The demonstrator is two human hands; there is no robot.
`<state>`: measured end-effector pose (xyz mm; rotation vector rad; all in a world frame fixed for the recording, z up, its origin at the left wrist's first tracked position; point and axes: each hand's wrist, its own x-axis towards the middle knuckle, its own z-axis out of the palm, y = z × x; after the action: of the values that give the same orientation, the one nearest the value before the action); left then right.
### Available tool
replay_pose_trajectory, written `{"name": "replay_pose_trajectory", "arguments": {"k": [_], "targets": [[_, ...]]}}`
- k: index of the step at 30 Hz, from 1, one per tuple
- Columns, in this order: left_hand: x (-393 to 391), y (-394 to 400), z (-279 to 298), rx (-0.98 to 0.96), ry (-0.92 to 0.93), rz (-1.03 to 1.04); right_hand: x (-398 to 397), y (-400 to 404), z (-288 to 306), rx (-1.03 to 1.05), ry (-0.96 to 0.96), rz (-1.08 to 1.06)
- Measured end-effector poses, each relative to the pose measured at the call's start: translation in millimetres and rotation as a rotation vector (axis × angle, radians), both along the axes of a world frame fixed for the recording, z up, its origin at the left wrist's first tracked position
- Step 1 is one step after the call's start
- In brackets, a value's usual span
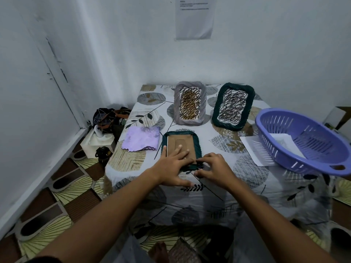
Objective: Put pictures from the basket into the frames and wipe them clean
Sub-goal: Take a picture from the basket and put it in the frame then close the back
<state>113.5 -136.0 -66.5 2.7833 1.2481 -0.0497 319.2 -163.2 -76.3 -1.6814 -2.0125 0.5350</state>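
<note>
Dark green woven frame (180,147), lying face down on the table (209,190), brown cardboard backing (179,149) uppermost; a thin white edge shows along the backing's left side.

Left hand (173,168): laid flat on the backing's near half, fingers straight and spread, pressing down, holding nothing.

Right hand (214,170): at the frame's near right corner, fingertips (199,165) bent and touching the rim; whether they pinch anything there cannot be told.

Lilac cloth (141,138): rumpled, flat on the table just left of the green frame, not touching it.

Grey woven frame (190,103): propped upright behind the green frame, toward the wall, showing a dark scribble on a brownish picture.

Second dark green frame (233,105): upright, right of the grey one, showing a dark scribble on a pale ground.

Purple slotted basket (302,141): well to the right of the face-down frame, tilted, with white paper inside.

White sheet (252,149): flat on the table, partly under the basket's left side.

Tablecloth: pale, printed with leaves and hatched circles.

Printed sheet (194,18): fixed on the wall behind the upright frames, text unreadable.

Dark bag (108,116) and a small white box (95,143): on the floor off the table's left edge, beyond the cloth.
</note>
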Motion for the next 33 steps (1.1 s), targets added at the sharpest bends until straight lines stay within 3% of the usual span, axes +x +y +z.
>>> {"name": "replay_pose_trajectory", "arguments": {"k": [10,21,33], "targets": [[-0.3,2.6,-0.6,-0.015,0.047,0.006,0.2,5.9,2.5,0.031,-0.064,0.029],[3.4,3.1,4.1,-0.079,0.027,0.038,5.1,4.2,-9.2,0.063,0.137,-0.005],[5.7,3.8,10.0,-0.139,0.049,0.050,11.2,7.6,-5.6,0.008,0.121,0.074]]}}
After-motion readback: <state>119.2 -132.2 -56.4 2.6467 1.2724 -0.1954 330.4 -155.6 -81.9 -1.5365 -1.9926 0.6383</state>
